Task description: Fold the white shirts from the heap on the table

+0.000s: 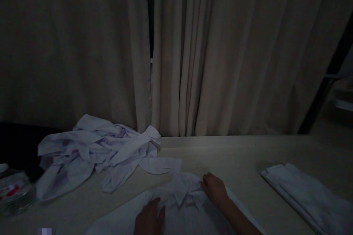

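Your right hand (pixel 214 188) has its fingers curled at the collar (pixel 190 190) of a white shirt (pixel 176 216) spread flat on the table (pixel 234 158) in front of you, and it looks to be pinching the collar's edge, though the dim light hides exactly how much cloth it has. Your left hand (pixel 150 220) lies open and flat on the shirt body, just below and to the left of the collar, pressing down without holding anything. Beyond your left hand and further to its left, a crumpled pile of white shirts (pixel 96 152) trails a loose sleeve (pixel 161 164) that ends close to the collar you are handling; if you pull the collar toward it, the two could tangle or the sleeve could drag along. Well to the right of your right hand lies a folded white garment (pixel 306 191), apart from your work. Far to the left of your left hand a glass jar (pixel 15 192) stands near the table's edge, touching or nearly touching the pile; a hard tug on the heap could nudge it off. If your flat palm lifts, the shirt could slide and wrinkle.
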`<state>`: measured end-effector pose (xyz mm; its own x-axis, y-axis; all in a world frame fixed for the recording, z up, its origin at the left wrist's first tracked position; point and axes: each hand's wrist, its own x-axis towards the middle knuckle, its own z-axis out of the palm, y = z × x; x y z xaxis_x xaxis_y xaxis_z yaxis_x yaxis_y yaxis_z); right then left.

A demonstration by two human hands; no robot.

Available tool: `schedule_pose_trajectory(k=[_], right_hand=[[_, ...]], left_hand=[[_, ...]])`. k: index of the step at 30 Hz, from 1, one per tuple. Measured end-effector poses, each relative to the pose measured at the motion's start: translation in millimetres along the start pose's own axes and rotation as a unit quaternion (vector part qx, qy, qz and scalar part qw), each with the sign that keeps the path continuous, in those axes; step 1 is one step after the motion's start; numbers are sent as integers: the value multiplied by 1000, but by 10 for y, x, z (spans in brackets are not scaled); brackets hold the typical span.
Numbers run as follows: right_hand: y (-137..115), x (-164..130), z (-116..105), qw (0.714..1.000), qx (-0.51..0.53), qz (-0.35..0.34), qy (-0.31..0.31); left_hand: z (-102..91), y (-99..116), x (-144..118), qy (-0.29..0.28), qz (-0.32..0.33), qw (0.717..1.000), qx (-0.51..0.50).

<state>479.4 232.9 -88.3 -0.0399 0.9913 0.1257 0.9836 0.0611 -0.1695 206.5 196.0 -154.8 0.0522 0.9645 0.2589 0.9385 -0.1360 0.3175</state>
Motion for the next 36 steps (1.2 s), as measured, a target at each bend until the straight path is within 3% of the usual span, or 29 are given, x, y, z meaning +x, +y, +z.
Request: schedule_pose_trajectory(k=[4,8,19,23,28,31,36], right_hand=[[39,-180,-82,998,30,-45,15],[110,-239,-139,995,65,-71,21],[265,-322,-192,987,101,-113,55],[310,-382,-198,982,113,-136,61],[271,-429,-219,981,96,-157,68],[279,-452,-263,984,95,-140,55],[277,-508,-266,985,113,-127,36]], left_hand=[[-111,288,592,-65,21,993,-98],[-24,422,843,-141,30,978,-152],[37,530,875,-193,81,970,-121],[13,523,849,-183,79,968,-150],[-5,670,755,-225,110,950,-185],[-100,709,717,-221,129,952,-170],[-450,601,665,-154,139,967,-146]])
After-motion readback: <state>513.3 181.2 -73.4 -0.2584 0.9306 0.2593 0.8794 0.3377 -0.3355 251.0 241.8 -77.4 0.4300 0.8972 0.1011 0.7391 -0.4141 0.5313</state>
